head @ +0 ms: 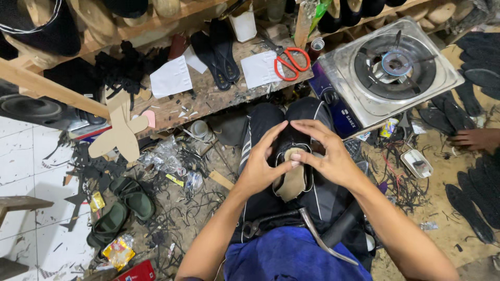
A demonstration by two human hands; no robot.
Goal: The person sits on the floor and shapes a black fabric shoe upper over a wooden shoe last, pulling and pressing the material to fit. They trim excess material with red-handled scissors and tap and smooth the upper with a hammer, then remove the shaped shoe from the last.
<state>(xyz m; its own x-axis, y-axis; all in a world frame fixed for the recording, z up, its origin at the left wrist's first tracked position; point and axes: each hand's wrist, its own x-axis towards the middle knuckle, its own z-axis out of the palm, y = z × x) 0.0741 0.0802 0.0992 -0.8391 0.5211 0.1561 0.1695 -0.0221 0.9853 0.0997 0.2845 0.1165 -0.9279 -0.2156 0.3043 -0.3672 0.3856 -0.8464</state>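
Note:
On my lap I hold a black shoe upper stretched over a last (293, 177), its tan insole side facing up. My left hand (260, 164) grips the left side, fingers curled over the toe end. My right hand (325, 151) clasps the right side, fingertips pressing the black edge down onto the tan insole. Pincers with a curved metal handle (312, 231) lie across my thighs, just below the shoe.
A wooden bench (208, 93) ahead carries red-handled scissors (289, 61), black insoles (219, 49) and white paper pieces. A gas stove (390, 73) stands at the right. Another person's hand (476, 139) rests among black soles at far right. Green sandals (122, 208) and scraps litter the floor.

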